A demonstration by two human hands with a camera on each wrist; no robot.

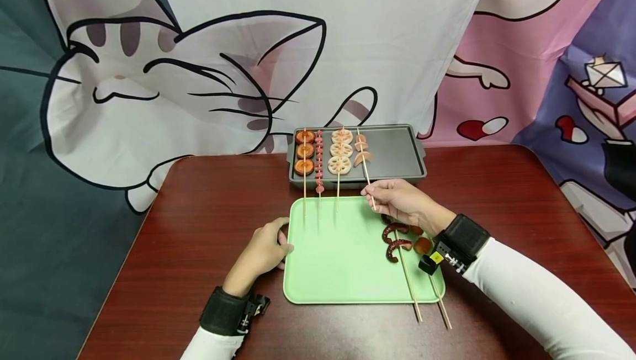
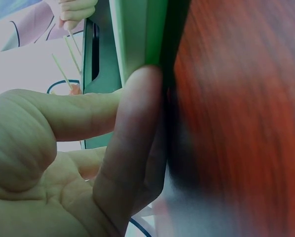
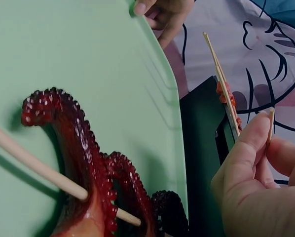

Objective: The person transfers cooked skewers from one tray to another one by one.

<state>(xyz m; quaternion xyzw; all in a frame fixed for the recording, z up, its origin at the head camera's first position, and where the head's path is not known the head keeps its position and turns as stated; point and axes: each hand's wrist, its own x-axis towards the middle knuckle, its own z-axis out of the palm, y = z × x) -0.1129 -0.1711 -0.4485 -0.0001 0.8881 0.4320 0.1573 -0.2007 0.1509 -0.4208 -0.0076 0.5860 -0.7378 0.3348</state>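
Note:
My right hand (image 1: 404, 200) pinches the lower end of a wooden skewer (image 1: 366, 174) between thumb and fingers. Its pale orange-pink pieces (image 1: 362, 158) lie over the grey baking tray (image 1: 395, 155). My left hand (image 1: 265, 245) grips the left rim of the light green tray (image 1: 343, 271), thumb at the rim and the other fingers partly hidden under it. Below the right wrist, on the green tray, lie a skewer of dark red octopus tentacles (image 3: 83, 133) and one with orange-brown round pieces (image 1: 423, 245), partly covered by the wrist camera.
Left of the held skewer, the grey tray bears skewers of lotus root slices (image 1: 340, 165), small pink pieces (image 1: 319, 174) and browned round slices (image 1: 305, 167). Their sticks stick out over the green tray's back edge. A printed cloth (image 1: 387, 34) hangs behind the brown table (image 1: 199, 205).

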